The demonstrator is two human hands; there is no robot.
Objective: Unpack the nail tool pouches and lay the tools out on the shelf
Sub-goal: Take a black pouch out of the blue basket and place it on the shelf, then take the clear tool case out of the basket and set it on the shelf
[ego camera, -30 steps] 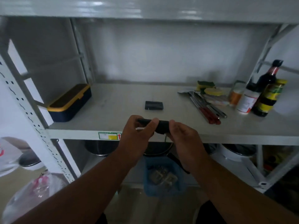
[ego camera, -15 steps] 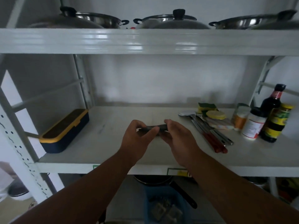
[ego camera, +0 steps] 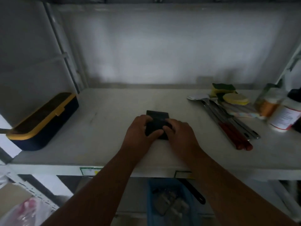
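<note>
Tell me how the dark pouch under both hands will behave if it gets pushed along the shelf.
The dark pouch looks flat and low, so it would probably slide rather than roll or tip. It seems small enough for the left hand and right hand to cover, so likely light. A second pouch lies just behind; a push away may bump it.

The scene is dim and greyish, with muted colour. The brightest patch is the back wall [ego camera: 162,51] above the shelf [ego camera: 105,121], where soft diffuse light falls; it fades to deep shade toward the top edge and left corner. Both forearms are dark and underexposed. The pouch [ego camera: 156,126] reads as a nearly featureless black shape, its details lost. Motion blur smears the bottles [ego camera: 283,115] at the shelf's right edge, and the utensils [ego camera: 228,123] are soft. Wide-angle distortion bends the uprights [ego camera: 65,51] outward. Below the shelf everything is murky and unfocused.
</note>
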